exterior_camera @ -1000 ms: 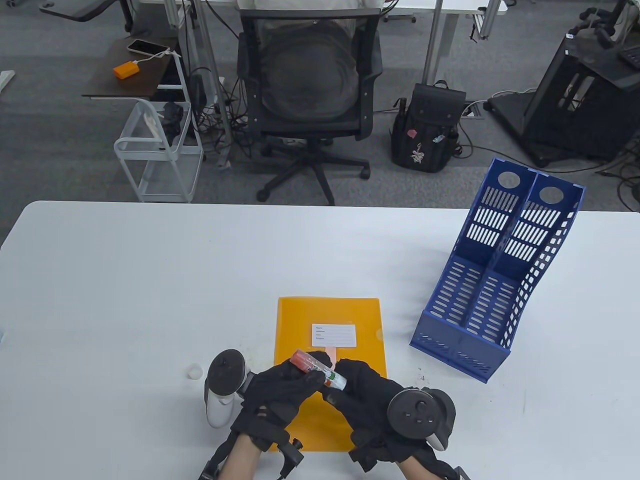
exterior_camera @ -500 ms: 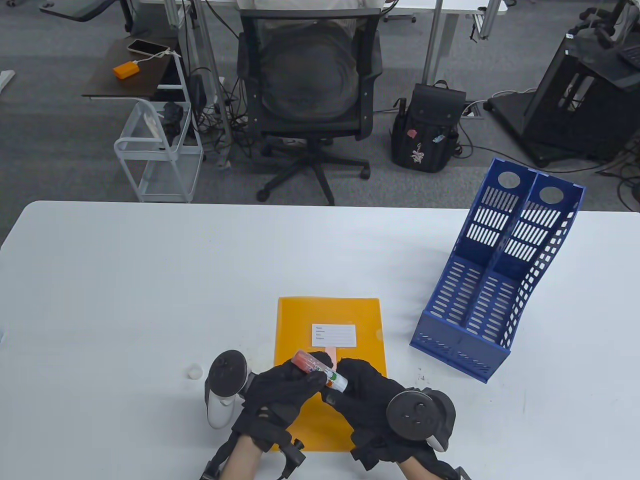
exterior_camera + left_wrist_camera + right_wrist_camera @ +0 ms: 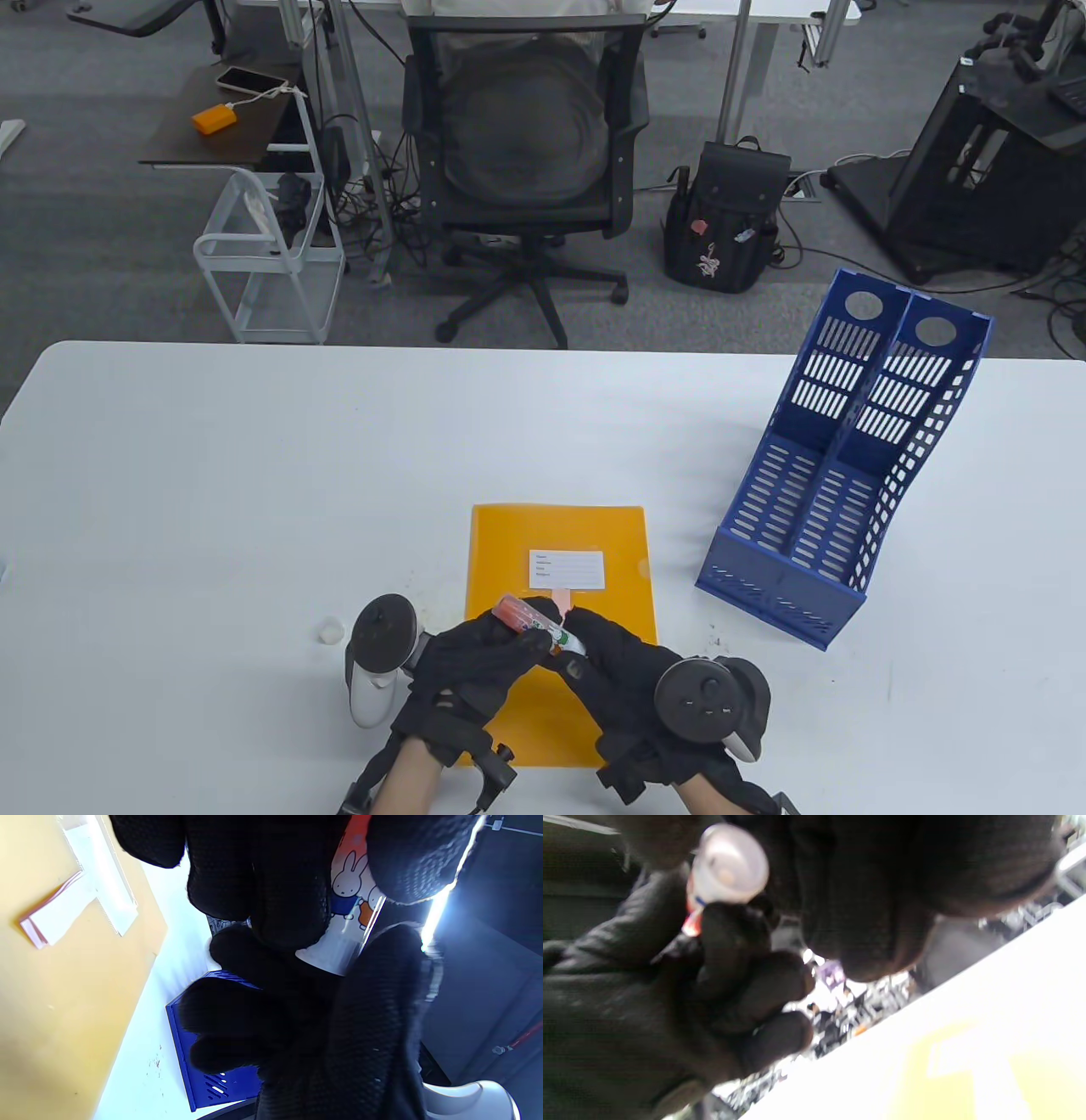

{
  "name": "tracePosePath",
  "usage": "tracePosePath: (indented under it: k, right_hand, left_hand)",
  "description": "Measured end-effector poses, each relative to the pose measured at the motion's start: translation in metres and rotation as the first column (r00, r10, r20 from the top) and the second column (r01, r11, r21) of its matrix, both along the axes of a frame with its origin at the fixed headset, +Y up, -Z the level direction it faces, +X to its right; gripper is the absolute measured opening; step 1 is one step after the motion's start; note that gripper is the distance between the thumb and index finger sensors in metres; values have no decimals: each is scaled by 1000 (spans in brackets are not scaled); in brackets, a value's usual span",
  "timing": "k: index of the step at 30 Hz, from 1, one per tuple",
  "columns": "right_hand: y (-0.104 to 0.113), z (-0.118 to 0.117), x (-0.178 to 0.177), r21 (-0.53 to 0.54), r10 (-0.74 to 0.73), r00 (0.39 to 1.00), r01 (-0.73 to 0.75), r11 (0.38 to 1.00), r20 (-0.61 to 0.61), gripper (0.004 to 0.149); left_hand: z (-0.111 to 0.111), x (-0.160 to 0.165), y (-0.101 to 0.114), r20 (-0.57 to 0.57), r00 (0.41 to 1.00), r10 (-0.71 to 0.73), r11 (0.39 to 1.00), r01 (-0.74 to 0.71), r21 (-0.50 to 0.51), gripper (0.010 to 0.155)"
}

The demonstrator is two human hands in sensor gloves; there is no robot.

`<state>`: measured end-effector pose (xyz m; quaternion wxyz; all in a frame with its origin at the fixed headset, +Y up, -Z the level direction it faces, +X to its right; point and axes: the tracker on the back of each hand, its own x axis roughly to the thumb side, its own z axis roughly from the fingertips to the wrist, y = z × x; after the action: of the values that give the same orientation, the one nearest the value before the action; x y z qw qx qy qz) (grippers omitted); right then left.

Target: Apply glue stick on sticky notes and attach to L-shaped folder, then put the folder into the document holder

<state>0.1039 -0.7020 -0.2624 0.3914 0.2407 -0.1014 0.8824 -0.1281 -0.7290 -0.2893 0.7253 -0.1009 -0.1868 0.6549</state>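
Glue stick [image 3: 543,627] lay diagonal over folder [image 3: 560,531], just below sticky notes [image 3: 561,599]; left hand [image 3: 475,662] gripped barrel, right hand [image 3: 615,671] pinched its near end

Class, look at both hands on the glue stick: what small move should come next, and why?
Probably lower the glue stick, gripped by the left hand and right hand, onto the sticky notes on the folder; its white cap lies apart.

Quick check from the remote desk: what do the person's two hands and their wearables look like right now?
Both hands, left and right, wear black knit-textured gloves with bare wrists below. A tracker sits on each: the left tracker has a dark round disc on a white handle, the right tracker a dark round face with small buttons.
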Motion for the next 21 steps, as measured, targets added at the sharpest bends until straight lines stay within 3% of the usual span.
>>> tracePosePath:
  k: [6, 11, 17, 19, 21]
  right_hand:
    - [10, 9, 1, 197, 86, 982, -120, 973, 170, 67]
    - [6, 9, -7, 104, 71, 994, -81, 991, 88, 75]
    - [2, 7, -10, 97, 138, 984, -148, 984, 109, 66]
    - [1, 7, -9, 101, 132, 983, -146, 984, 128, 64]
    - [1, 6, -4, 113, 127, 978, -147, 983, 166, 64]
  left_hand:
    - [0, 3, 1, 22, 1000, -14, 1000, 14, 2, 61]
    - [2, 3, 3, 26, 996, -90, 996, 89, 22, 61]
    - [-2, 3, 7, 22, 962, -272, 962, 271, 30, 63]
    - [-3, -4, 12, 19, 932, -363, 931, 361, 57, 63]
    - [-1, -17, 20, -71, 863, -501, 857, 506, 96, 68]
